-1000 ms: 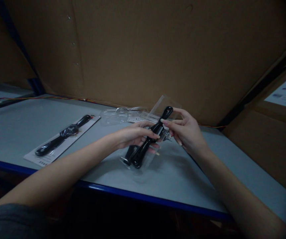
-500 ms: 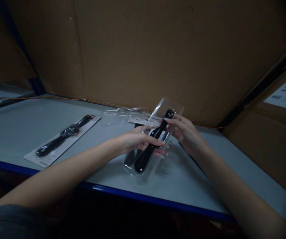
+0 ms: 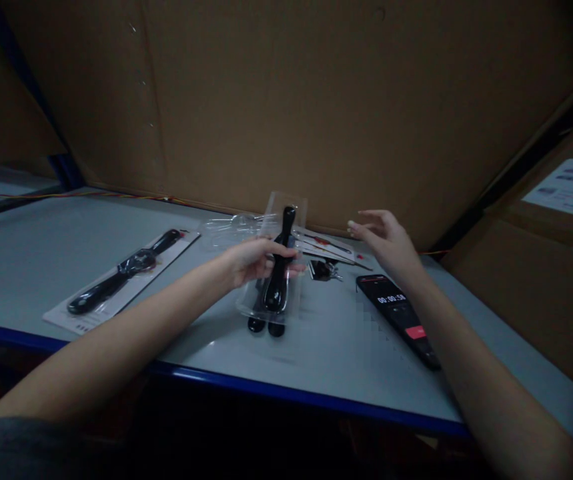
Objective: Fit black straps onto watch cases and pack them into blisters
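My left hand (image 3: pixel 249 259) is closed around a black watch (image 3: pixel 279 267) in a clear plastic sleeve, holding it just above the grey table (image 3: pixel 316 347). Under it two dark strap ends (image 3: pixel 262 327) lie on the table. My right hand (image 3: pixel 385 241) hovers to the right with its fingers spread and nothing in it, above a small dark metal piece (image 3: pixel 324 269) and some printed cards (image 3: pixel 324 243).
Another black watch on a white card (image 3: pixel 116 279) lies at the left. A phone (image 3: pixel 399 315) with a running timer sits under my right forearm. Clear empty sleeves (image 3: pixel 231 230) lie by the cardboard wall (image 3: pixel 286 100). A cardboard box (image 3: pixel 541 267) stands at the right.
My right hand has let go of the sleeved watch and moved right, opening. My left hand has swung the watch upright and slightly left. The phone now shows.
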Available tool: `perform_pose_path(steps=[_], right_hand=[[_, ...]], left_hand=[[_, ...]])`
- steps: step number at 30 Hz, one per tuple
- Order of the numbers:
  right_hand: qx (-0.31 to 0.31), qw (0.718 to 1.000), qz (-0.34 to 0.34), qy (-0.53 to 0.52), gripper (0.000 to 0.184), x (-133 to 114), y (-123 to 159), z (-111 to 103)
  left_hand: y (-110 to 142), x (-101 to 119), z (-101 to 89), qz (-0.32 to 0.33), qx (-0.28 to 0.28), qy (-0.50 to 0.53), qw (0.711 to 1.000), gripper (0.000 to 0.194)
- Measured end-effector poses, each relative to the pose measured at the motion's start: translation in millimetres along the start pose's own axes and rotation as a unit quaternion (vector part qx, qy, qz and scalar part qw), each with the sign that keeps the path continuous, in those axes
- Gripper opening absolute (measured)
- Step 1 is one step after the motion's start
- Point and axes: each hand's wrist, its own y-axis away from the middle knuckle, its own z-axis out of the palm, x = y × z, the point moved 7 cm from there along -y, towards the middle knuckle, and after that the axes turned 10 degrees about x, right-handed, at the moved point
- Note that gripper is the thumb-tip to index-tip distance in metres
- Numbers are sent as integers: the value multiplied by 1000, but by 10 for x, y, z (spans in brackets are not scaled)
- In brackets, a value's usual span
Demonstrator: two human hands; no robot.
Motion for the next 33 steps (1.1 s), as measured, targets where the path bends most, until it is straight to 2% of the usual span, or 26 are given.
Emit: perform_pose_path(steps=[1,3,6,11,16,21,24,27,33], right_hand=[[-14,997,-18,78,47,87,-47,-8],[-79,972,-35,217,39,295,-98,43],[-165,924,-70,338,36,527,-83,164],[-196,896,-104,384,49,663,14,329],[-231,865,-151,418,58,658,63,504],[-278,823,-182,460,70,667,51,603],[-285,803,-204,482,70,654,27,585],[-262,791,-212,510,56,642,-53,486],[-223,793,-198,531,30,687,-327,160]], left_hand=[[-24,41,-64,5,17,8,1000,34],[-50,113,-169,10,37,12,999,33],[-47,177,-278,-2,60,18,998,33],[-50,169,-343,-18,79,11,997,34],[-147,72,-324,-17,32,-28,999,33],[-198,48,-320,-10,-7,-38,999,35],[-186,56,-313,-15,-26,-48,998,38],[-161,72,-283,-5,-55,-67,996,44],[-155,48,-250,2,-75,-84,994,55]])
